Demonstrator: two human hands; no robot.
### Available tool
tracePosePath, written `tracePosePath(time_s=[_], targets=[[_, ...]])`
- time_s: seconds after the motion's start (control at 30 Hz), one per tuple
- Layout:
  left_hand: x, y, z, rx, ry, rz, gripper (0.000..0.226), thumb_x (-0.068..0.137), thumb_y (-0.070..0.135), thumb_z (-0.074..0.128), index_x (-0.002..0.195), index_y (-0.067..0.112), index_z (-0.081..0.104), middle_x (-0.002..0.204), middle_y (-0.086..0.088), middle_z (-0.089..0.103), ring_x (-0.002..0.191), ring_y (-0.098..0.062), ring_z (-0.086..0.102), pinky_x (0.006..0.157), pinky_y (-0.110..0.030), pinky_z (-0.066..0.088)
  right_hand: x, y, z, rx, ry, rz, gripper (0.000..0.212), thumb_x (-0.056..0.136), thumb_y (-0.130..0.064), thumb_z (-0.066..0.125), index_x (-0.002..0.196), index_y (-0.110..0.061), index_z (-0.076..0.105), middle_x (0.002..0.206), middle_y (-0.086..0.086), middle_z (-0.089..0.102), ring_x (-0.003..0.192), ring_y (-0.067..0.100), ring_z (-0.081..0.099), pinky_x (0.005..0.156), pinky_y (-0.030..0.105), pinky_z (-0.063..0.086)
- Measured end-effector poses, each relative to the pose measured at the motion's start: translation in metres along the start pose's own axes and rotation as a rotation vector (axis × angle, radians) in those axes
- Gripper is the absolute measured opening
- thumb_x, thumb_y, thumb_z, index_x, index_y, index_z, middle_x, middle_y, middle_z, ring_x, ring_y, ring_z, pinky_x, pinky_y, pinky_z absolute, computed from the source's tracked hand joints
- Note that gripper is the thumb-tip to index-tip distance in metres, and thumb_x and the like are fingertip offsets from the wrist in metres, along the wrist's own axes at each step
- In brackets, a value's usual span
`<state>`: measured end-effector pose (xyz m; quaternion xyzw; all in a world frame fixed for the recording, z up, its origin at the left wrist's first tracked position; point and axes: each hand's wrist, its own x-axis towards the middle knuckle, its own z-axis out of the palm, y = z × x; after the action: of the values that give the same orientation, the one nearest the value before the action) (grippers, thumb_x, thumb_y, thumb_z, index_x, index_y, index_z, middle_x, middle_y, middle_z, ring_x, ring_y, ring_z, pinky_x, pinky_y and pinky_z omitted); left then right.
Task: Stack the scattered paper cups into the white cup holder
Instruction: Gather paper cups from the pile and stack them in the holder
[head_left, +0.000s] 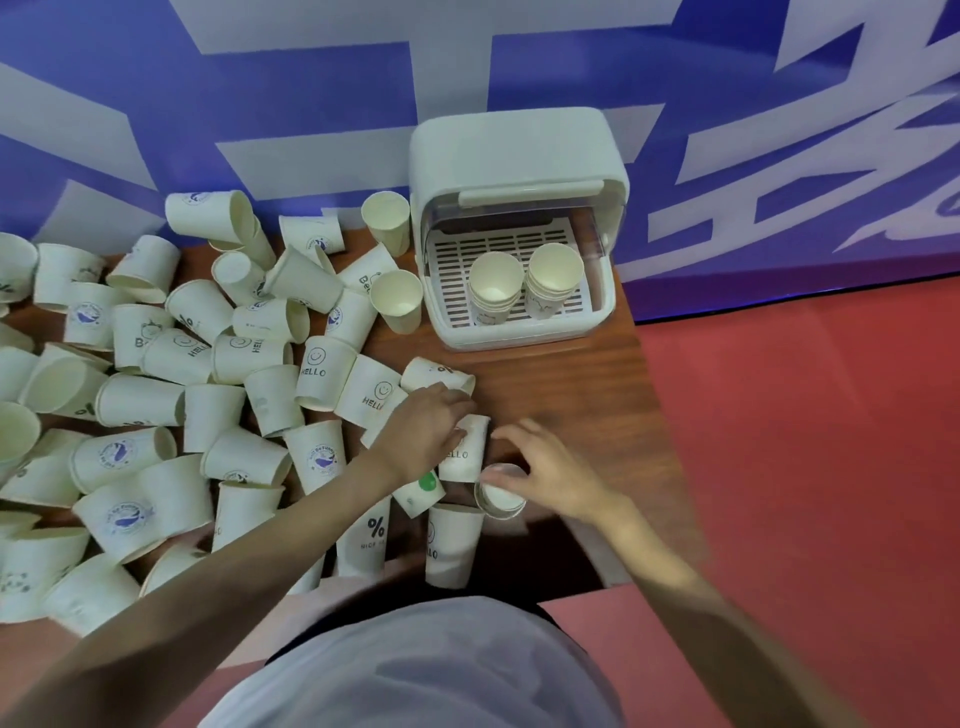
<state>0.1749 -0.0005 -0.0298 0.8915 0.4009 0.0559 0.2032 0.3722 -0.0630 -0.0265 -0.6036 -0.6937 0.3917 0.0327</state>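
Note:
Many white paper cups (208, 395) lie scattered and tipped over the left and middle of the wooden table (571, 384). The white cup holder (519, 156) stands at the back right with its lid raised; two short stacks of cups (496, 283) (553, 275) stand upright on its slotted tray. My left hand (423, 431) grips a lying "HELLO" cup (465, 457) near the table's front. Beside it, my right hand (545, 467) holds an upright cup (498, 496) by its rim with curled fingers.
A blue wall banner with white shapes (311, 104) runs behind the table. Red floor (805, 467) lies to the right of the table's edge. Two upright single cups (387, 218) (397, 299) stand left of the holder. Bare wood shows in front of the holder.

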Motion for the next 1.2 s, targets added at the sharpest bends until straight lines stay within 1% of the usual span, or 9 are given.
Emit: tracePosePath(time_s=[0.17, 0.37, 0.47, 0.6, 0.73, 0.87, 1.0, 1.1, 1.2], targets=[[0.000, 0.010, 0.013, 0.014, -0.126, -0.106, 0.049, 0.087, 0.011, 0.060, 0.135, 0.010, 0.048, 0.130, -0.011, 0.054, 0.113, -0.031, 0.053, 0.082, -0.042, 0.050, -0.015, -0.008, 0.016, -0.182, -0.025, -0.081, 0.076, 0.071, -0.049, 0.076, 0.134, -0.020, 0.044, 0.129, 0.001, 0.047, 0.122, 0.020, 0.043, 0.102, 0.034, 0.035], [0.005, 0.018, 0.018, 0.035, -0.178, -0.184, 0.041, 0.089, 0.012, 0.057, 0.130, 0.013, 0.050, 0.116, -0.012, 0.056, 0.106, -0.030, 0.054, 0.075, -0.041, 0.049, -0.022, -0.003, 0.004, -0.281, 0.007, 0.117, 0.052, 0.077, -0.037, 0.069, 0.119, -0.017, 0.047, 0.121, 0.004, 0.044, 0.116, 0.028, 0.045, 0.091, 0.037, 0.044], [0.007, 0.023, 0.019, -0.041, -0.130, -0.223, 0.034, 0.089, 0.006, 0.056, 0.123, 0.010, 0.054, 0.109, -0.013, 0.057, 0.102, -0.031, 0.055, 0.075, -0.040, 0.047, -0.022, 0.004, -0.006, -0.257, 0.197, 0.300, 0.056, 0.073, -0.031, 0.073, 0.118, -0.013, 0.044, 0.121, 0.007, 0.043, 0.113, 0.030, 0.048, 0.082, 0.038, 0.047], [0.007, 0.027, 0.018, -0.136, -0.047, -0.256, 0.028, 0.087, 0.004, 0.057, 0.115, 0.008, 0.060, 0.104, -0.013, 0.060, 0.096, -0.033, 0.058, 0.076, -0.042, 0.048, -0.019, 0.018, -0.010, 0.041, 0.493, 0.376, 0.054, 0.071, -0.021, 0.074, 0.111, -0.006, 0.042, 0.115, 0.012, 0.042, 0.100, 0.032, 0.052, 0.070, 0.033, 0.043], [0.005, 0.032, 0.014, -0.162, 0.005, -0.228, 0.021, 0.088, 0.006, 0.057, 0.108, 0.005, 0.064, 0.104, -0.012, 0.062, 0.097, -0.032, 0.059, 0.078, -0.039, 0.047, -0.021, 0.024, -0.003, 0.026, 0.382, 0.412, 0.061, 0.074, -0.024, 0.071, 0.121, -0.006, 0.036, 0.118, 0.013, 0.041, 0.101, 0.034, 0.053, 0.070, 0.033, 0.042], [0.002, 0.035, 0.009, -0.184, 0.088, -0.195, 0.020, 0.087, 0.005, 0.057, 0.106, 0.003, 0.066, 0.103, -0.013, 0.064, 0.095, -0.031, 0.060, 0.077, -0.037, 0.048, -0.020, 0.029, -0.001, -0.129, 0.208, 0.485, 0.091, 0.073, -0.032, 0.070, 0.143, -0.012, 0.015, 0.127, 0.016, 0.041, 0.115, 0.037, 0.049, 0.094, 0.042, 0.041], [0.000, 0.036, 0.005, -0.206, 0.133, -0.150, 0.021, 0.087, 0.003, 0.057, 0.105, 0.005, 0.067, 0.102, -0.012, 0.065, 0.095, -0.031, 0.061, 0.077, -0.036, 0.049, -0.015, 0.030, -0.003, -0.183, 0.171, 0.480, 0.096, 0.079, -0.035, 0.068, 0.150, -0.024, 0.004, 0.127, 0.017, 0.039, 0.117, 0.039, 0.046, 0.100, 0.046, 0.035], [0.000, 0.036, -0.003, -0.234, 0.203, -0.120, 0.018, 0.085, 0.002, 0.061, 0.101, 0.006, 0.068, 0.098, -0.010, 0.066, 0.090, -0.030, 0.063, 0.073, -0.034, 0.050, -0.008, 0.032, -0.005, -0.127, 0.229, 0.362, 0.080, 0.084, -0.029, 0.066, 0.149, -0.030, 0.019, 0.127, 0.015, 0.036, 0.115, 0.040, 0.048, 0.101, 0.045, 0.038], [0.003, 0.036, -0.018, -0.272, 0.302, -0.062, 0.014, 0.082, 0.001, 0.064, 0.096, 0.004, 0.068, 0.092, -0.010, 0.066, 0.085, -0.029, 0.063, 0.071, -0.031, 0.049, -0.001, 0.033, -0.012, -0.168, 0.209, 0.311, 0.047, 0.085, -0.024, 0.066, 0.128, -0.019, 0.048, 0.124, 0.010, 0.039, 0.109, 0.035, 0.053, 0.088, 0.039, 0.045]])
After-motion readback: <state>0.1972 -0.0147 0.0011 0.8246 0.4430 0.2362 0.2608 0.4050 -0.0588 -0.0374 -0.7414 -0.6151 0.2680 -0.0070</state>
